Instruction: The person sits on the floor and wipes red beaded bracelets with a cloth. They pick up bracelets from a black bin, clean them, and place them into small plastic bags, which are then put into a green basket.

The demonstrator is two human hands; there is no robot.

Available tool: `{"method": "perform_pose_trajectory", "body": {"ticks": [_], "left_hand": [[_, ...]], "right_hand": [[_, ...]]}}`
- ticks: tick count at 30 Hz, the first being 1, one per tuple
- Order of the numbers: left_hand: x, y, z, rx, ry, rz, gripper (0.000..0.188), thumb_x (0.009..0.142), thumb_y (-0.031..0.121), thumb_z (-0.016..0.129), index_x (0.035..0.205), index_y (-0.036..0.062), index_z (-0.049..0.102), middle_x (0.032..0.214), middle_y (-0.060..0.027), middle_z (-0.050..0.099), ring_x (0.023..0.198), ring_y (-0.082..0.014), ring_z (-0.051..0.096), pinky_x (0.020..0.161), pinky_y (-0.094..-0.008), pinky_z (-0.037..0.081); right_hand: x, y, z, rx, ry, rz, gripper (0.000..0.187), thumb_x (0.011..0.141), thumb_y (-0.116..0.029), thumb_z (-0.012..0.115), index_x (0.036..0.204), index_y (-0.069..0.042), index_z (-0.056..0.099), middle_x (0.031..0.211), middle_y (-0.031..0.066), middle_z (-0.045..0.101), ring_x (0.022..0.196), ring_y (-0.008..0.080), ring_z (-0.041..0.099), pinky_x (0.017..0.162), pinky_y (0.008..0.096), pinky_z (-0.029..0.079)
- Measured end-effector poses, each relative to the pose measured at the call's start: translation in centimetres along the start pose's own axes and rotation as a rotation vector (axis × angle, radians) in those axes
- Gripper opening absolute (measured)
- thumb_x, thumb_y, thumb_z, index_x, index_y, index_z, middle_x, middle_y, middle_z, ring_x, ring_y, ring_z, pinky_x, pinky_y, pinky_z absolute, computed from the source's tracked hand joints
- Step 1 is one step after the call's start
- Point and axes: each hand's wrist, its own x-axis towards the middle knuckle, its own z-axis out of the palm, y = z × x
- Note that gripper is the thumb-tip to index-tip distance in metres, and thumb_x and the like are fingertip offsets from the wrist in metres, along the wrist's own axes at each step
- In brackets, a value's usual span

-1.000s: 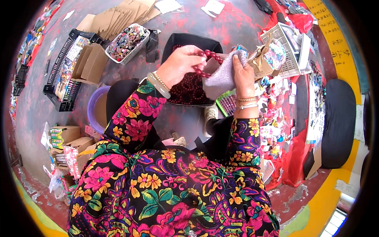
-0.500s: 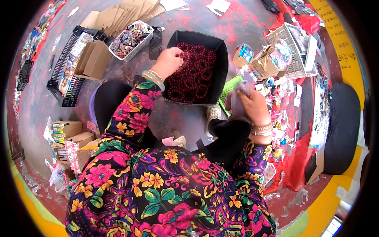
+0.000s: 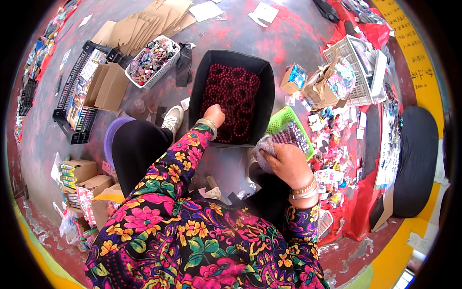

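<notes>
Right of centre, the right hand (image 3: 290, 166) is clamping a fuzzy lilac-grey cloth (image 3: 261, 153) in its fingers. At centre, the left hand (image 3: 214, 116) is showing curled fingers, grip impossible to tell, over round dark-red beads (image 3: 236, 86) lying in a black rectangular bin (image 3: 236, 57).

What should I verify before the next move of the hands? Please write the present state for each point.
1. Right hand grips the grey cloth: ok.
2. Black bin stands upright and open: ok.
3. Dark red beads lie inside the bin: ok.
4. Both hands are over the bin: not ok, only the left hand.
5. Left hand holds beads: cannot tell, fingers hidden.
6. Green basket is untouched: cannot tell, right hand overlaps it.
</notes>
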Motion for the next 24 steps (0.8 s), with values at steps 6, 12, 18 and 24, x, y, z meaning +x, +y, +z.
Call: {"method": "perform_pose_trajectory", "body": {"ticks": [6,12,18,24], "left_hand": [[8.1,0.4,1.0,-0.401,0.225,-0.206,0.031,0.074,0.021,0.059,0.097,0.0008,0.059,0.098,-0.0212,0.061,0.095,-0.0360,0.057,0.085,-0.0416,0.045],[5.5,0.6,0.6,-0.188,0.158,-0.251,0.032,0.076,0.026,0.062,0.099,0.0031,0.062,0.102,-0.0185,0.061,0.098,-0.0319,0.058,0.086,-0.0381,0.045],[1.2,1.8,1.6,-0.610,-0.174,-0.155,0.025,0.082,0.026,0.056,0.089,0.0036,0.064,0.092,-0.0126,0.064,0.087,-0.0247,0.061,0.076,-0.0343,0.048],[-8.5,14.3,-5.8,-0.897,-0.810,0.230,0.033,0.094,0.025,0.040,0.091,-0.0018,0.059,0.088,-0.0106,0.063,0.084,-0.0174,0.060,0.079,-0.0306,0.048]], "right_hand": [[0.7,-0.8,-0.3,0.046,-0.081,0.046,0.022,0.081,-0.023,0.054,0.078,-0.002,0.058,0.067,0.0198,0.057,0.065,0.0376,0.056,0.057,0.0459,0.043],[0.3,0.1,-0.3,0.008,-0.070,0.034,0.023,0.081,-0.026,0.055,0.079,-0.004,0.059,0.066,0.0183,0.057,0.066,0.0371,0.057,0.057,0.0452,0.044],[0.4,-2.6,-0.6,0.007,-0.138,-0.001,0.026,0.083,-0.032,0.055,0.079,-0.006,0.058,0.070,0.0175,0.058,0.070,0.0363,0.057,0.061,0.0431,0.044],[-1.3,-2.4,0.8,0.118,0.149,-0.038,0.021,0.084,-0.024,0.052,0.085,-0.004,0.054,0.076,0.0170,0.059,0.074,0.0362,0.057,0.062,0.0449,0.045]]}}
